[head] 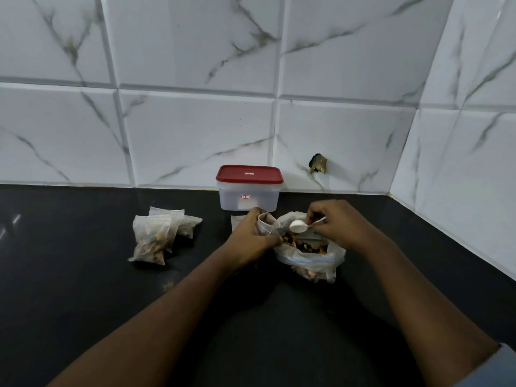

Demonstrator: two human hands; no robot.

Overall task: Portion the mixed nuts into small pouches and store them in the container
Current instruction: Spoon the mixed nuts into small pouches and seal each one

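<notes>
Black counter [72,289]; container [249,188] label [245,196] illegible

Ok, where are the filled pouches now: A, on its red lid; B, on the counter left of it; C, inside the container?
B: the filled pouches lie clustered on the black counter, left of the closed container.

Print on the label [245,196] and red lid [249,173] of the container [264,201] is too small to be read. The open pouch [267,222] is largely covered by the left hand [250,238], and a flat pouch [236,219] behind it is mostly hidden. The handle of the spoon [297,226] is partly concealed by the right hand [335,222].
</notes>
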